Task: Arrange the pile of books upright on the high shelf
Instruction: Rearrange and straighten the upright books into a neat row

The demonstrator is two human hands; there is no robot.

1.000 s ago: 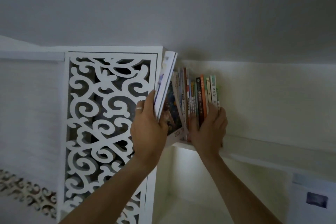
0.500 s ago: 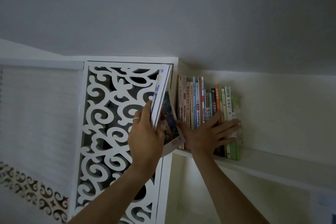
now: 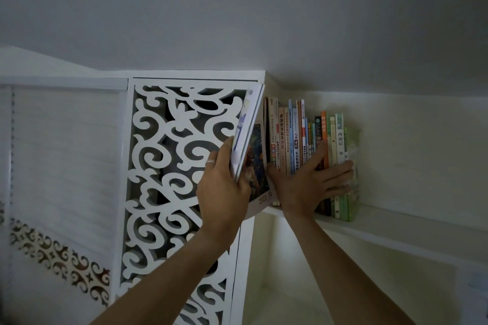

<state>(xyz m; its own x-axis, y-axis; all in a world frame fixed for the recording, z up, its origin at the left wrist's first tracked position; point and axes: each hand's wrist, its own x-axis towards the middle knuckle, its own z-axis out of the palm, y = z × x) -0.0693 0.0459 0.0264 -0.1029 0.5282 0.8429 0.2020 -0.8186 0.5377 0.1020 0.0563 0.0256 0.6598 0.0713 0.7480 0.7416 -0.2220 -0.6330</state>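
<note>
A row of thin books [image 3: 298, 137] stands upright on the high white shelf [image 3: 383, 221], packed against its left end. My right hand [image 3: 309, 185] lies flat with fingers spread against the spines, pressing them. My left hand [image 3: 224, 187] grips a few thin magazines [image 3: 247, 129], tilted upright just left of the row in front of the lattice panel. One magazine with a dark picture cover marked 2023 10 [image 3: 257, 169] leans between my hands at the shelf's left edge.
A white carved lattice panel [image 3: 171, 166] stands directly left of the shelf. The ceiling [image 3: 264, 21] is close above the books. The shelf runs on to the right of the books. A lower alcove [image 3: 280, 272] opens beneath the shelf.
The books, leaning a second ago, now stand straight. My right hand went from cupping their lower edge to lying flat and spread across the spines. My left hand keeps holding the magazines.
</note>
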